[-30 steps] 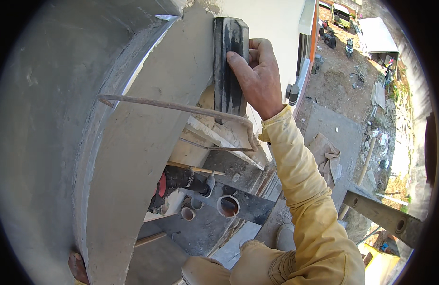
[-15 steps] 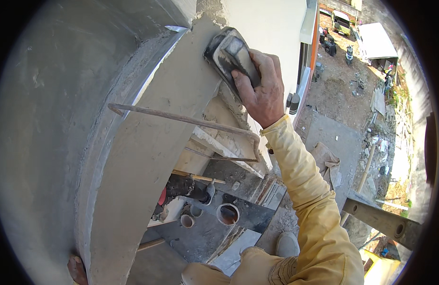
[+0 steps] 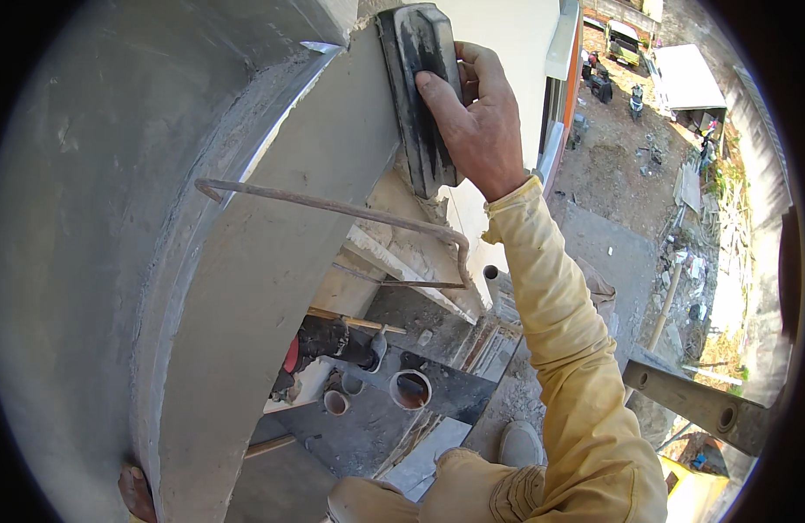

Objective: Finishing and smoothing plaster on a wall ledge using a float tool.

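Observation:
A black plastering float [image 3: 409,105], smeared with grey, is held in my right hand [image 3: 485,122], the thumb across its back and the fingers round its far side. It stands on edge at the top right end of a grey plastered band [image 3: 254,261], partly overhanging the band's right edge. A thin metal edge strip [image 3: 272,150] runs along the band's left side. Across the band lies a bent steel rod [image 3: 333,202], a hook at each end. My left hand [image 3: 136,492] is low at the left, curled against the strip's lower end; most of it is hidden.
Smooth grey wall [image 3: 63,261] fills the left. Far below are a bucket [image 3: 410,390] with brownish liquid, small pots [image 3: 336,403] and a person's dark-clothed arm [image 3: 328,342]. A metal ladder-like rail [image 3: 694,405] juts in at the right. Outside lies a yard with a vehicle [image 3: 623,42].
My right hand has moved up slightly and swung the float more upright, showing more of its length. The view has shifted a little; my left hand stays low at the left.

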Available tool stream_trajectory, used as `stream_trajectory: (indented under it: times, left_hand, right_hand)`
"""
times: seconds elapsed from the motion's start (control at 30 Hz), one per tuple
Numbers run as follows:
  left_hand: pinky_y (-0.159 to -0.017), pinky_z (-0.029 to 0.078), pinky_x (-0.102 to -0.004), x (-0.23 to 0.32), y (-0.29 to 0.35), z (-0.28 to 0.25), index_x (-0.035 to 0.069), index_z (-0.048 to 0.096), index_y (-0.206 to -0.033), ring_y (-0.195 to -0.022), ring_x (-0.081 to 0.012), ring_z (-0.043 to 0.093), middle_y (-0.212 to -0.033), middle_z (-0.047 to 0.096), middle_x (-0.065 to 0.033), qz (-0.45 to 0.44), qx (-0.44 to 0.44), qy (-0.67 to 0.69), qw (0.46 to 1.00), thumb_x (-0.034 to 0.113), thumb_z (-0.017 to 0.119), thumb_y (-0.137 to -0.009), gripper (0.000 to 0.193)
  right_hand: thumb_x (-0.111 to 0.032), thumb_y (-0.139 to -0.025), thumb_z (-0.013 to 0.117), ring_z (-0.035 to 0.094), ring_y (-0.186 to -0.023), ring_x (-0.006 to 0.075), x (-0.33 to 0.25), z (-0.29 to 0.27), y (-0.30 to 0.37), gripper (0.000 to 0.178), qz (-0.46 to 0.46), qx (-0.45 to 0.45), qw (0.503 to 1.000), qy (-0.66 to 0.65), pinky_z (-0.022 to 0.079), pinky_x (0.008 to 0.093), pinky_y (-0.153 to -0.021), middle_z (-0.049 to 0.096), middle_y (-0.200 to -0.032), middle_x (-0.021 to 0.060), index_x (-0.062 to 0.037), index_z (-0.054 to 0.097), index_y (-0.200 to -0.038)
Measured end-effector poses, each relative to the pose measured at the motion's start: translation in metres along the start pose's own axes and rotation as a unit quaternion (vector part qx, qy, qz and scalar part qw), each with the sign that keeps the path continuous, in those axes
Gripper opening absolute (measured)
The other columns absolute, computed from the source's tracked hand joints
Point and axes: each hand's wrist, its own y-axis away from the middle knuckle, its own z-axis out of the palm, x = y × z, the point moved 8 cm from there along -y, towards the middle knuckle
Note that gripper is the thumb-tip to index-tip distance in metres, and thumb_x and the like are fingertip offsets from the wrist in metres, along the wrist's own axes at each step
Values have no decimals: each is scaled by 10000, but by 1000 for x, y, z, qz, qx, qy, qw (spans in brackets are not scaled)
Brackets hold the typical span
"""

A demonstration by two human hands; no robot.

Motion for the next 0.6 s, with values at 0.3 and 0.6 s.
stream_trajectory:
  times: [0.3,0.6]
  left_hand:
    - [-630,456,-326,-1,4,9,45,469,-821,-702,-131,525,-767,571,-71,2,5,9,1000,616,453,-1023,606]
    - [-632,451,-326,-4,4,8,45,467,-821,-703,-131,517,-764,561,-68,-1,1,0,1000,617,453,-1023,607]
  right_hand:
    - [-168,-855,739,633,-923,312,34,-29,34,430,9,27,999,26,520,409,-849,598,-1083,190,9,572,-1209]
    - [-170,-812,743,613,-932,341,-30,-6,19,413,-160,78,978,111,519,421,-807,607,-1043,171,-36,615,-1182]
